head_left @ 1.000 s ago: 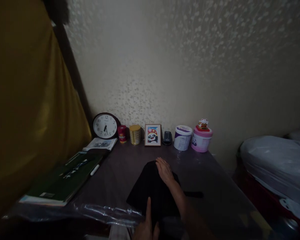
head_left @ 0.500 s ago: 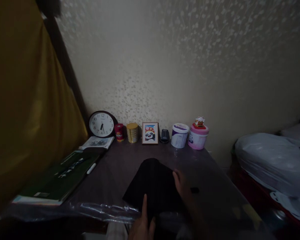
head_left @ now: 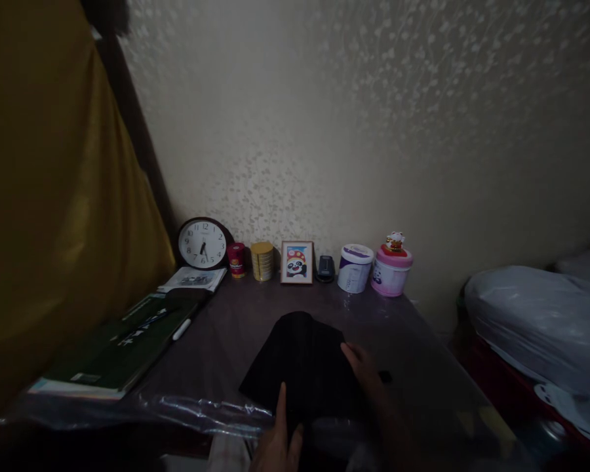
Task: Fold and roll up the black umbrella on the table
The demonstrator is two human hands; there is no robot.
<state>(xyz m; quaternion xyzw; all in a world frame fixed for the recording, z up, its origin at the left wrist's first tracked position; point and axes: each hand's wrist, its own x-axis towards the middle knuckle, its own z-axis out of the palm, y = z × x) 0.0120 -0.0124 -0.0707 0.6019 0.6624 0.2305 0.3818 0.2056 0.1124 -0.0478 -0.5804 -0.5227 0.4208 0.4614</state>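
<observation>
2 hands (head_left: 275, 446) (head_left: 366, 372), 1 black item (head_left: 299, 360), 4 canisters (head_left: 236, 261) (head_left: 262, 262) (head_left: 354, 270) (head_left: 391, 274), 1 clock (head_left: 203, 245)

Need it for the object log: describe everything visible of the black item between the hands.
The black item looks like matte, soft cloth, with no print or lettering discernible. Its outline is rounded at the far end, flaring to a corner at the near left. It lies near the front of the dark tabletop. The left hand's grip has its index finger over the near edge; the right hand's grip meets the right edge. Its near underside is too dark to read.
</observation>
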